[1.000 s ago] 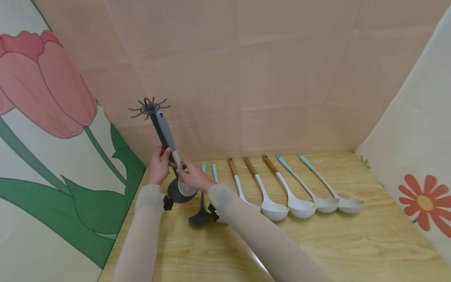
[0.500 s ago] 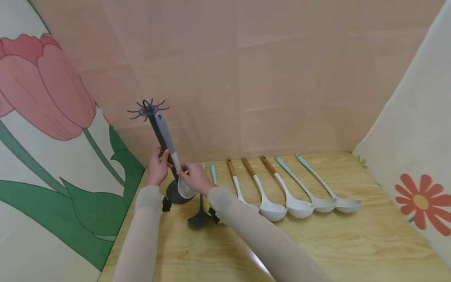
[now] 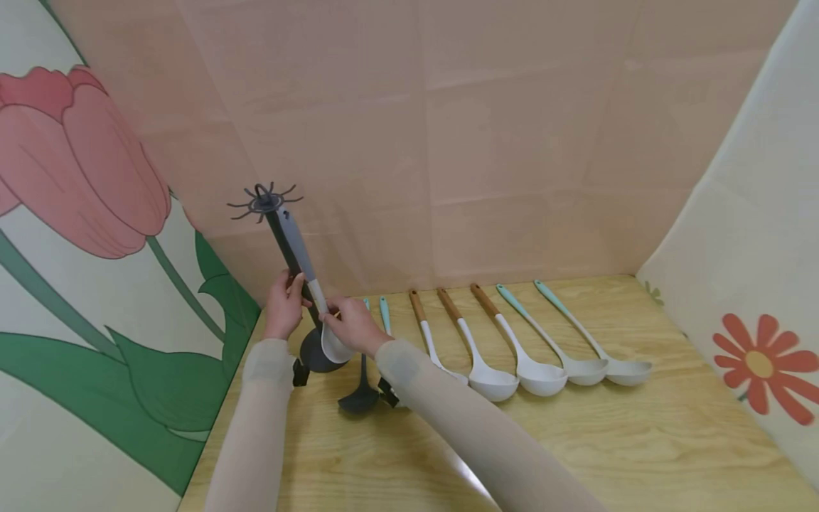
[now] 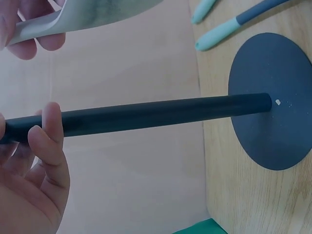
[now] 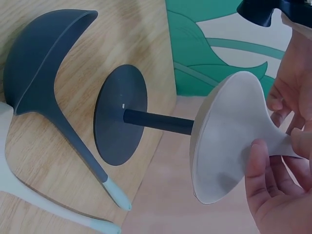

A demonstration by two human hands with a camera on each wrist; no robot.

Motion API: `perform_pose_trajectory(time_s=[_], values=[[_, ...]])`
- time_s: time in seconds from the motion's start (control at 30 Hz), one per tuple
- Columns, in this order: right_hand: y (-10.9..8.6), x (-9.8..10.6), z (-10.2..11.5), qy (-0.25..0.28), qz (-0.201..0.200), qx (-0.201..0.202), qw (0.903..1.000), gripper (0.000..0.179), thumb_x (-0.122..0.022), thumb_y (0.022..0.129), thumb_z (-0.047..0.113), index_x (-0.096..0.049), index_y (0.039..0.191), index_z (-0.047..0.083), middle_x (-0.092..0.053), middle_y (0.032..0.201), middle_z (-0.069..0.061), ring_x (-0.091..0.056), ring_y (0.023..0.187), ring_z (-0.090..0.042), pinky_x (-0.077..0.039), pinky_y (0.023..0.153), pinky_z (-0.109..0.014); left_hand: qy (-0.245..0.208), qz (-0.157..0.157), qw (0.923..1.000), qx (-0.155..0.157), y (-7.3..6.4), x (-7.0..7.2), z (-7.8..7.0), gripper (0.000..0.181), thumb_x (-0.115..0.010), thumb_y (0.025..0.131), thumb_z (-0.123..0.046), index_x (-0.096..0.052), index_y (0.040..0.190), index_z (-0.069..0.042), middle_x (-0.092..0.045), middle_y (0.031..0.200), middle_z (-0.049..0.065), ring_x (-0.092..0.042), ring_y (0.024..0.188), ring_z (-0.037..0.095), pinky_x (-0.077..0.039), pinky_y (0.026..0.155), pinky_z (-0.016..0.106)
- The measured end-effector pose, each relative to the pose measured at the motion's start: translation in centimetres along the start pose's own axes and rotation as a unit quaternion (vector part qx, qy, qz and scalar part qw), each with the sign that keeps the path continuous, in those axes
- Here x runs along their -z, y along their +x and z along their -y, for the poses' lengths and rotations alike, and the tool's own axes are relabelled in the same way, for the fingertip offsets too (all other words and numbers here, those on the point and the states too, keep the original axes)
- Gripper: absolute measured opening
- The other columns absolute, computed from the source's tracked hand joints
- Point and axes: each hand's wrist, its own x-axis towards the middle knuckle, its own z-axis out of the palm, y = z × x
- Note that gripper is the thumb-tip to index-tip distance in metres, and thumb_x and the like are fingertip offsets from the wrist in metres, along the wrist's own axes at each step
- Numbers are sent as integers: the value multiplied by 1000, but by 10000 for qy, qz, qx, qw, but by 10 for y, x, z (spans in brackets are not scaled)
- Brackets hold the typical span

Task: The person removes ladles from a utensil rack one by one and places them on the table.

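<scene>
My left hand [image 3: 284,307] grips the black pole [image 4: 161,112] of a utensil stand, with its fingers curled round it. The stand has a round flat base [image 5: 122,141] on the table and a ring of curved hooks [image 3: 265,202] at the top. My right hand [image 3: 355,326] pinches a white ladle [image 5: 229,141] at its neck, just above the bowl. This ladle hangs bowl down along the pole, and its grey handle [image 3: 297,242] reaches up to just under the hooks. Its bowl overlaps the base in the head view.
A dark ladle with a mint handle [image 3: 360,400] lies just right of the base. Several white ladles with brown handles [image 3: 493,384] or mint handles [image 3: 630,372] lie in a row to the right. A pink-beige wall [image 3: 512,142] stands behind the table [image 3: 576,455].
The head view has shifted slightly, so the scene sits a little further left. Both hands keep their hold, and the ladle stays beside the pole.
</scene>
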Motion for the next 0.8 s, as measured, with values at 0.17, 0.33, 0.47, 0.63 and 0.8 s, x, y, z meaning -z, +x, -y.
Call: perform_pose_trajectory(time_s=[0.17, 0.33, 0.47, 0.63, 0.8], values=[[-1, 0, 0, -120, -50, 126, 9998, 17, -63, 100, 15, -71, 111, 5, -75, 102, -6, -67, 88, -15, -53, 78, -25, -2, -26, 10000, 13, 0, -1, 1, 40, -40, 108, -36, -52, 126, -2, -62, 122, 22, -65, 85, 49, -47, 50, 25], [-1, 1, -1, -166, -66, 209, 9996, 17, -62, 101, 14, -70, 111, 4, -74, 102, -6, -69, 90, -16, -54, 79, -24, -10, -25, 10000, 64, 0, 0, 1, 41, -39, 108, -39, -52, 125, -4, -62, 122, 21, -65, 86, 48, -46, 50, 26], [-2, 3, 0, -169, -59, 203, 9996, 18, -61, 101, 14, -70, 111, 3, -74, 101, -7, -69, 89, -17, -54, 79, -26, -51, -15, 9999, 90, 0, 0, 0, 41, -39, 108, -40, -53, 124, -5, -62, 121, 21, -65, 85, 47, -45, 49, 26], [-2, 5, 2, -177, 5, 93, 9998, 16, -59, 103, 17, -69, 107, 6, -74, 100, -5, -67, 85, -14, -53, 75, -24, -108, -21, 9999, 104, 0, -1, 2, 41, -40, 108, -40, -54, 127, -6, -62, 123, 20, -65, 84, 47, -45, 49, 25], [-3, 8, 6, -174, 18, 93, 9998, 15, -58, 103, 19, -67, 106, 8, -73, 100, -5, -64, 83, -12, -51, 73, -23, -152, -31, 9998, 83, 0, -1, 4, 42, -41, 108, -39, -53, 130, -6, -63, 123, 19, -64, 83, 48, -46, 51, 25]])
